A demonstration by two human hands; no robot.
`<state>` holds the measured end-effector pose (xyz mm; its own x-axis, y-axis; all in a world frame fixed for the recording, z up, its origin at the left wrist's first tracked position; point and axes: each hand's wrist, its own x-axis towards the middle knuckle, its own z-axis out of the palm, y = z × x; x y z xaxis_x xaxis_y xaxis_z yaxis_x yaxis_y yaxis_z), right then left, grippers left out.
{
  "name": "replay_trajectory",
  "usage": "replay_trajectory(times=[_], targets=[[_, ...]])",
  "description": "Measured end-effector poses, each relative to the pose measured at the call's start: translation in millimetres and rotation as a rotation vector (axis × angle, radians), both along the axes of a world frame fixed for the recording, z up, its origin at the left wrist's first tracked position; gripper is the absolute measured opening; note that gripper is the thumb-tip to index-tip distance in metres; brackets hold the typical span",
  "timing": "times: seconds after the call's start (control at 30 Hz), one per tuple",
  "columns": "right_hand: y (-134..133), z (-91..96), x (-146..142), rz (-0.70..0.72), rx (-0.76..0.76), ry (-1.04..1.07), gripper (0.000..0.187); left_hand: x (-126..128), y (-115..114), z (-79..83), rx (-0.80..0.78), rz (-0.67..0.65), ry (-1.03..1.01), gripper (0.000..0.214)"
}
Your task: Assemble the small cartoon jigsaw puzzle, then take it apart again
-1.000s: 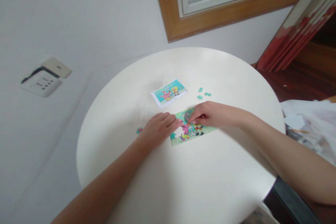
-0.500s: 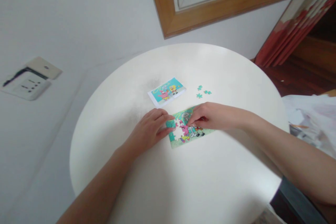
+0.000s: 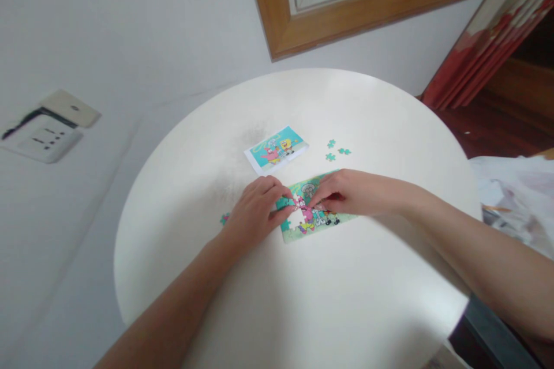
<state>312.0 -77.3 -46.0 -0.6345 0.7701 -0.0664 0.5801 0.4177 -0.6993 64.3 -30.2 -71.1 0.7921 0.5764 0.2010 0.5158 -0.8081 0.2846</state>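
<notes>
A small cartoon jigsaw puzzle (image 3: 322,220) lies partly assembled on a round white table (image 3: 303,300), with a white gap near its left side. My left hand (image 3: 255,210) rests at the puzzle's left edge, thumb and fingers pinched on a teal puzzle piece (image 3: 283,203). My right hand (image 3: 346,191) lies over the puzzle's upper middle, fingertips pressed down on the pieces beside the left hand. Both hands nearly touch above the gap.
A reference picture card (image 3: 276,150) lies behind the puzzle. Three loose teal pieces (image 3: 336,151) sit to the right of the card, and another piece (image 3: 224,219) lies left of my left wrist. A wall socket (image 3: 41,135), a wooden window frame (image 3: 346,11) and a curtain (image 3: 489,46) surround the table.
My left hand has moved slightly right and closed on the teal piece at the puzzle's left edge. My right hand has stayed on the puzzle. The view shifted a little.
</notes>
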Motion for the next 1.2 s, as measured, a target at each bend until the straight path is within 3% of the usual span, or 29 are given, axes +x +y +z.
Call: replay_trajectory(times=[0.57, 1.03, 1.2], targets=[[0.8, 0.4, 0.4, -0.004, -0.026, -0.010, 0.036, 7.3, -1.7, -6.3, 0.026, 0.040, -0.042, 0.013], [-0.1, -1.2, 1.3, -0.004, -0.002, 0.011, 0.034, 2.3, -0.1, -1.5, 0.062, 0.022, 0.002, 0.016], [2.3, -4.1, -4.1, 0.003, 0.108, 0.028, 0.033, 0.4, -1.1, 0.0, 0.151, 0.009, 0.065, 0.017]])
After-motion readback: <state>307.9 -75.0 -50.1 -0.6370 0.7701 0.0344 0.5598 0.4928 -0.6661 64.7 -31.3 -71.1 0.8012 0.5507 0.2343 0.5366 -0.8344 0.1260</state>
